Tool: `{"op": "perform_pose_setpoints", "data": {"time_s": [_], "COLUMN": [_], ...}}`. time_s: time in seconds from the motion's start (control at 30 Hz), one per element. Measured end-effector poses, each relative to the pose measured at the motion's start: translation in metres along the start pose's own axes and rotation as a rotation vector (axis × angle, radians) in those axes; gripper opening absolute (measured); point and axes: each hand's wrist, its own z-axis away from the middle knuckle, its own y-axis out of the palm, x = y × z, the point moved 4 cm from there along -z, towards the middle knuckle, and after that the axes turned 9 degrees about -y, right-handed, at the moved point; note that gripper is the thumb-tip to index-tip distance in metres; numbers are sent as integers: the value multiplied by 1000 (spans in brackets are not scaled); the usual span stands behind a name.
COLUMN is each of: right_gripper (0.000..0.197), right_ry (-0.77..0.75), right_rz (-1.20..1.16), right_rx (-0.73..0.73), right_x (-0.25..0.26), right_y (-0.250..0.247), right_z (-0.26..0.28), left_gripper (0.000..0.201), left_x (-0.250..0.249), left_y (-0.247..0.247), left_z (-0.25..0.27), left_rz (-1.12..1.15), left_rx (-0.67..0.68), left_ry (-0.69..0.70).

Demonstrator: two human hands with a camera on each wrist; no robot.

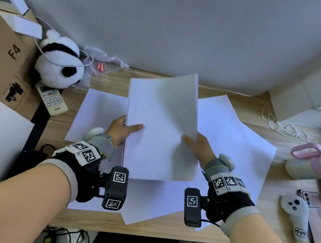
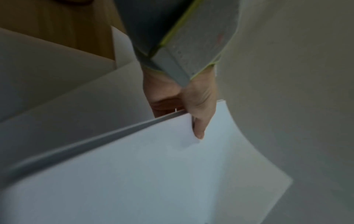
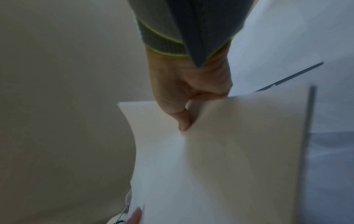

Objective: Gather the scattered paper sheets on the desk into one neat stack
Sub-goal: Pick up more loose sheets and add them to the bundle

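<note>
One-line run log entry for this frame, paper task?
stage: gathering | left hand: grips stack left edge | right hand: grips right edge | stack: lifted, curved | loose sheets: flat on desk

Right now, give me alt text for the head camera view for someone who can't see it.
Both hands, left hand and right hand, grip a sheaf of white paper raised above more loose sheets spread on a wooden desk. A panda plush sits far left.

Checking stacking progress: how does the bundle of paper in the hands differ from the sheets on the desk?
The held bundle is lifted and bowed, gripped by the left hand and right hand; the loose sheets lie flat. The held bundle has its edges aligned; the loose sheets are fanned askew, overlapping. Both are blank white paper.
</note>
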Motion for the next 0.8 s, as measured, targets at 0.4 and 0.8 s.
{"op": "perform_pose_setpoints", "data": {"time_s": [0.4,0.8], "right_gripper": [78,21], "right_ry": [243,8], "right_rz": [190,-36], "right_rx": [230,49], "right_x": [-74,-48], "right_y": [44,0], "right_z": [0,26], "left_gripper": [34,88], "left_x": [96,69], "left_y": [-16,-43], "left_z": [-6,-20], "left_rz": [-407,-278], "left_rx": [-79,-263], "left_ry": [-470,-245]}}
